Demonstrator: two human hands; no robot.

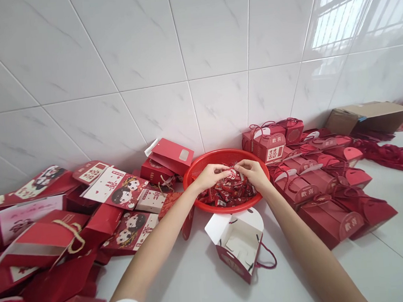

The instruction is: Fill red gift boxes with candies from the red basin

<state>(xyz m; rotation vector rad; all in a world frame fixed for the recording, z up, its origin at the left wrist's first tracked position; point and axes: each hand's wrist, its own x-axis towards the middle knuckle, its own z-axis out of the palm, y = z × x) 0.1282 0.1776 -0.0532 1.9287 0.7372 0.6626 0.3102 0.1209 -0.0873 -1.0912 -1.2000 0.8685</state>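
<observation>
Both my hands are over a red plastic basket (229, 209) filled with small red-wrapped candies (226, 193). My left hand (212, 175) and my right hand (252, 172) pinch one red-wrapped candy (231, 173) between their fingertips, one at each side. Just in front of the basket an open gift box (236, 255) stands on the floor, red outside and white inside. Its flaps are spread, a dark red cord handle hangs at its right, and no candy shows inside.
Closed red gift boxes with cord handles (327, 215) stand in rows at the right. Red and white boxes and bags (57, 232) lie piled at the left. A cardboard carton (369, 117) and dark red ribbons (390, 157) lie farther right. A tiled wall (151, 43) rises behind.
</observation>
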